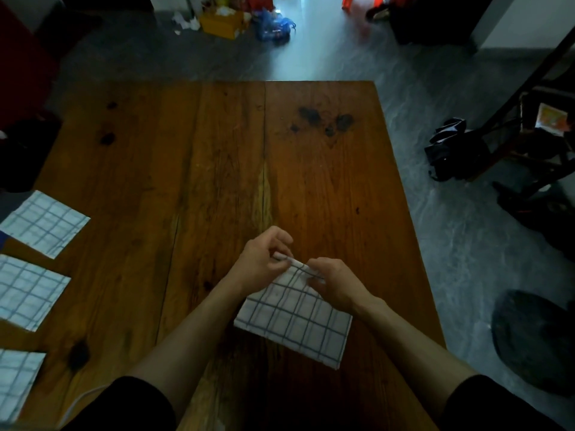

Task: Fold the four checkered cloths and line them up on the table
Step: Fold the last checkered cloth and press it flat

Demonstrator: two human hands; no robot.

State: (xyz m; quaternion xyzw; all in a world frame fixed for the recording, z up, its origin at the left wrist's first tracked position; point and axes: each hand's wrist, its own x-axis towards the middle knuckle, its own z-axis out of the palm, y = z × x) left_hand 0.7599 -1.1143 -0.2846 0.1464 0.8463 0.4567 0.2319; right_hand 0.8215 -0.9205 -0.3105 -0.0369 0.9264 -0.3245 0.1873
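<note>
Checkered cloth (295, 318) lies near front-center of wooden counter (217, 144), far edge lifted off the surface. L hand (264, 259) pinches that edge at its left end, grip clamped on the fabric; R hand (334, 284) pinches same edge at right end, fingers curled on it. Near part of cloth flat on counter, between both forearms. 3 folded cloths sit in a line along counter's left edge: far one (45, 223), middle one (29, 292), near one (17, 381), apart from each other. Dark stains (326, 121) on counter farther back.
</note>
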